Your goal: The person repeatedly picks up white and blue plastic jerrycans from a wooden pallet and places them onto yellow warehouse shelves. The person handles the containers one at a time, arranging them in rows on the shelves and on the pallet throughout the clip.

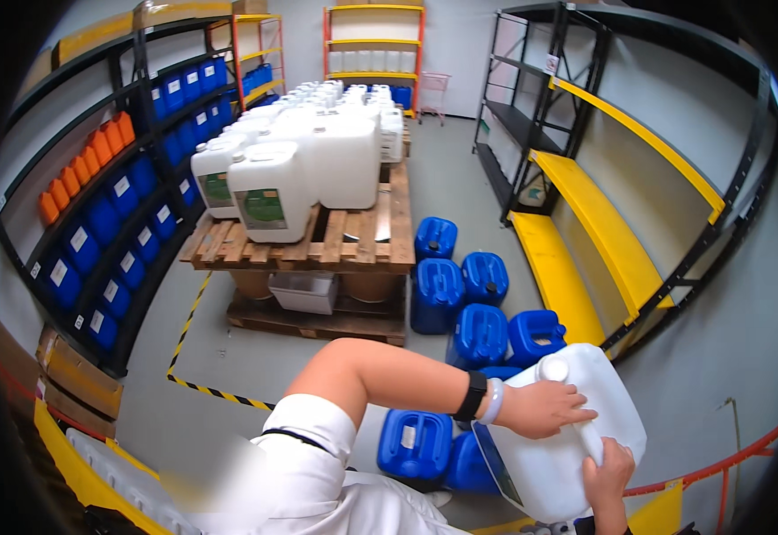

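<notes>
Right fingers (618, 453) clasp a boxy, smooth plastic canister (545, 465), left fingers (574, 415) touching it.

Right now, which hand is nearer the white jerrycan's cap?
Left. The left hand is just below the cap in the picture; the right hand is farther down, at the handle.

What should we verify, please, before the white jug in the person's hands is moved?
1. Right hand on the handle of the white jug: ok, at its near end.
2. Left hand in contact: ok, it lies over the handle's far end.
3. Cap in place: ok; tightness cannot tell.
4. Wide floor space beside the jug: not ok, blue jugs stand close by.
5. Support beneath the jug: cannot tell, its base is hidden.
</notes>
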`<state>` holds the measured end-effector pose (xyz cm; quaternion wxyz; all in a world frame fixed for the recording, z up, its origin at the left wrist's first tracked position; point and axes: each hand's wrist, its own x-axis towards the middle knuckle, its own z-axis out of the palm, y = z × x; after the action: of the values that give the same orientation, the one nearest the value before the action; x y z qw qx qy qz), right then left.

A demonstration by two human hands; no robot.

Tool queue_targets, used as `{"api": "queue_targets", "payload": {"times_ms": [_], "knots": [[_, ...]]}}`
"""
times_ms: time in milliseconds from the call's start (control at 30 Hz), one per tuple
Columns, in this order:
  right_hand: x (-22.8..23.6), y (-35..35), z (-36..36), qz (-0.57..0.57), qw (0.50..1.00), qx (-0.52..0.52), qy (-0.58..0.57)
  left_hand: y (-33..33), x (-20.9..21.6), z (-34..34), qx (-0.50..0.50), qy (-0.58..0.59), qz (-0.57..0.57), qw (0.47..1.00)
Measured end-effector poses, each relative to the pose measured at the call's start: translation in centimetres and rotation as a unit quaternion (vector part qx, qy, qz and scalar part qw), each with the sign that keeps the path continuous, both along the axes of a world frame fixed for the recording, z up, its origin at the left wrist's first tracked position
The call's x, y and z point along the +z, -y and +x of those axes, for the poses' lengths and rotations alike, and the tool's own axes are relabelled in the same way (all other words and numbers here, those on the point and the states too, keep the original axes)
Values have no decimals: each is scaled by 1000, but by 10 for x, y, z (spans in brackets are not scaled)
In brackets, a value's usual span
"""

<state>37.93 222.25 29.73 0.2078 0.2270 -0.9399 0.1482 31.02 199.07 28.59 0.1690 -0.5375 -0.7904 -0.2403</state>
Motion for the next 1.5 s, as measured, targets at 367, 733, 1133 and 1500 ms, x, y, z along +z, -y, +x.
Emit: {"api": "queue_targets", "payload": {"times_ms": [367, 733, 1133, 1500], "knots": [[2, 280, 12, 9, 980, 197, -10, 291, 9, 115, 210, 60, -36, 975], [13, 452, -13, 38, 933, 354, -46, 438, 13, 173, 367, 56, 2, 929], [5, 566, -155, 57, 934, 347, -56, 540, -4, 95, 441, 55, 65, 893], [-10, 726, -375, 39, 914, 401, -45, 676, -18, -97, 473, 85, 19, 877]]}}
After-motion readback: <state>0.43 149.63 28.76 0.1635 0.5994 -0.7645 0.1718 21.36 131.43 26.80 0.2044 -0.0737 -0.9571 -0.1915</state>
